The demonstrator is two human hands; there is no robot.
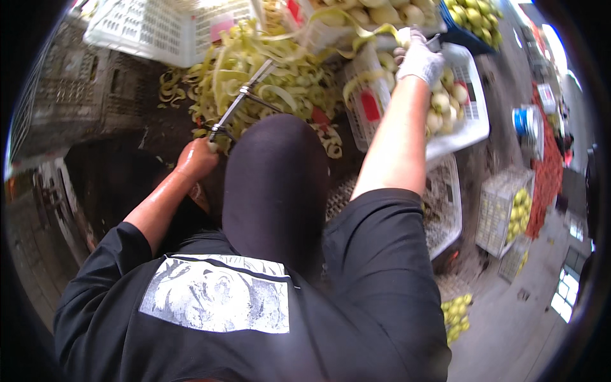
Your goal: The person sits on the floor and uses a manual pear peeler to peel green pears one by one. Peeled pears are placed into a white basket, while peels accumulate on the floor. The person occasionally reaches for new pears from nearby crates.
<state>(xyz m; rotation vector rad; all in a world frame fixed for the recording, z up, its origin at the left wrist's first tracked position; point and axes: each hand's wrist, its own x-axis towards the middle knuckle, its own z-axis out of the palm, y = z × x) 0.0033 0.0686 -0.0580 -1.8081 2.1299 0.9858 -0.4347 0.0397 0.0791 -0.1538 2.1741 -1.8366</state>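
Note:
My left hand point(198, 157), bare and wet-looking, is closed on the near end of a thin metal rod point(232, 109) that carries clamps or nuts. The rod slants up over a heap of pale green peelings point(281, 71). At the upper right my right hand point(420, 57), in a whitish glove, reaches over a white plastic crate point(479, 110) of peeled pale fruits or vegetables point(444, 112). Beside its fingers are a pale piece point(404, 37), with a long peel strip point(370, 32) trailing left, and a small metal part point(433, 43). What the glove grips is unclear.
An empty-looking white crate point(186, 33) stands at the upper left. Peeled produce point(382, 13) fills a container at the top, near a blue crate point(446, 28) of green produce. A dirty white crate point(451, 205) lies right of my knee. More green produce point(520, 215) stands farther right.

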